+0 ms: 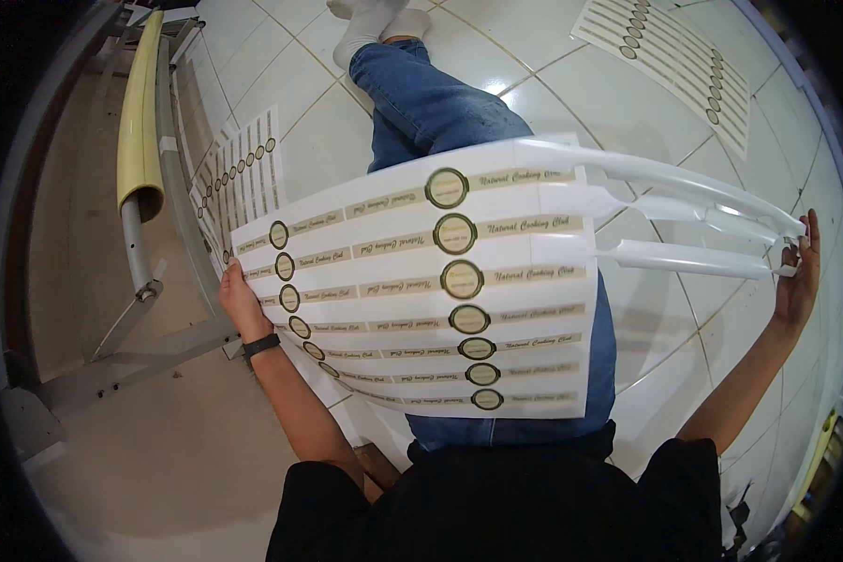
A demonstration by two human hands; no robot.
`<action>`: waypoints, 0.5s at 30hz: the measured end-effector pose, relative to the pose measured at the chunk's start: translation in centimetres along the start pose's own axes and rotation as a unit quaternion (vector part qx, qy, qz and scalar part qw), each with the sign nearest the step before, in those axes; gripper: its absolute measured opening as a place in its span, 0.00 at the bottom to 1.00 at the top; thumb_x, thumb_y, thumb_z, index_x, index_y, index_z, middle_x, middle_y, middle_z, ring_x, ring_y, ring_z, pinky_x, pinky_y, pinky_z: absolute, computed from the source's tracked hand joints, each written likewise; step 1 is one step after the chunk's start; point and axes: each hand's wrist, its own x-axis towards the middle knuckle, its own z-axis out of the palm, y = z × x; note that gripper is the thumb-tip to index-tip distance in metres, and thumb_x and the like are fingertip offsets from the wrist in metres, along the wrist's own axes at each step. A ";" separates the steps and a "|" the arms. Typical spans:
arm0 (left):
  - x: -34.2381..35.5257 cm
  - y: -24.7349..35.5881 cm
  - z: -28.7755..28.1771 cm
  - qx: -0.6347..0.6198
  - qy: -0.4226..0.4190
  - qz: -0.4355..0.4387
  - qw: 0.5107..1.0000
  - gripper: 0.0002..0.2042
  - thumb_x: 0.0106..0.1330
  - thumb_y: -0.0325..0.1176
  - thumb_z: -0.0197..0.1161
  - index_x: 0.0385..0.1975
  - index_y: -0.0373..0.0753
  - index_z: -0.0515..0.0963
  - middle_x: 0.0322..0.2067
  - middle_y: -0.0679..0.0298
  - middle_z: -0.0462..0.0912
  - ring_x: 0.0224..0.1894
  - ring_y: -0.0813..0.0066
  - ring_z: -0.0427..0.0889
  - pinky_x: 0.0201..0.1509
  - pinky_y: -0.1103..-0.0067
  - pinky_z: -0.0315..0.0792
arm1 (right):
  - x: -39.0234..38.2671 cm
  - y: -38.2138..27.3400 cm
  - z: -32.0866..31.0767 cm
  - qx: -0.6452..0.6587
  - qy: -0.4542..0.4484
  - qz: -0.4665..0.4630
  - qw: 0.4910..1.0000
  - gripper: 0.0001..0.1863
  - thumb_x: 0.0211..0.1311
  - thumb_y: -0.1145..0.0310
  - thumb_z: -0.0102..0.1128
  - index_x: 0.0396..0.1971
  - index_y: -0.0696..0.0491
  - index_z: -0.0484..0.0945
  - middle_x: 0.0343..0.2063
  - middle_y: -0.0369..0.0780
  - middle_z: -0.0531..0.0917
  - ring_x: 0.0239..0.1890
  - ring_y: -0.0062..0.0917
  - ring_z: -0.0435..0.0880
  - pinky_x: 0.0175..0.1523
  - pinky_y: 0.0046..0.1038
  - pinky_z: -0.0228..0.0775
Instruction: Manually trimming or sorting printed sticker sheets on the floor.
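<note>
Seven rows of beige label bands, dark cursive script, round dark-green-rimmed emblems: printed on one flexible white sheet, centre. Left hand, nine o'clock, pinches its edge; right hand, three o'clock, pinches curled glossy white strips.

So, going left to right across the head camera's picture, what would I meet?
Yellow tube, left hand, large printed sheet, long white strips, right hand.
</note>
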 end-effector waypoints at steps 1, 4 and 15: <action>-0.1 0.1 0.1 0.010 0.001 0.004 1.000 0.10 0.68 0.36 0.55 0.35 0.33 0.75 0.33 0.62 0.81 0.32 0.77 0.78 0.36 0.81 0.72 | 0.3 -0.1 -0.4 0.006 -0.001 0.002 1.000 0.30 0.60 0.66 0.57 0.62 0.57 0.61 0.59 0.42 0.67 0.59 0.20 0.67 0.57 0.18 0.61; -0.2 0.4 0.2 0.014 -0.002 0.000 1.000 0.10 0.68 0.36 0.55 0.35 0.33 0.75 0.33 0.62 0.81 0.31 0.77 0.78 0.35 0.81 0.72 | 0.5 -0.1 -0.8 -0.009 0.007 -0.002 1.000 0.31 0.61 0.67 0.56 0.63 0.58 0.60 0.60 0.42 0.66 0.63 0.23 0.63 0.63 0.21 0.58; -0.2 0.6 0.2 0.037 -0.008 0.012 0.999 0.12 0.67 0.38 0.57 0.32 0.34 0.75 0.30 0.63 0.81 0.30 0.79 0.77 0.34 0.82 0.70 | 1.4 -0.5 -2.0 -0.005 0.025 0.004 1.000 0.32 0.62 0.64 0.56 0.64 0.58 0.59 0.63 0.44 0.62 0.65 0.25 0.59 0.67 0.23 0.50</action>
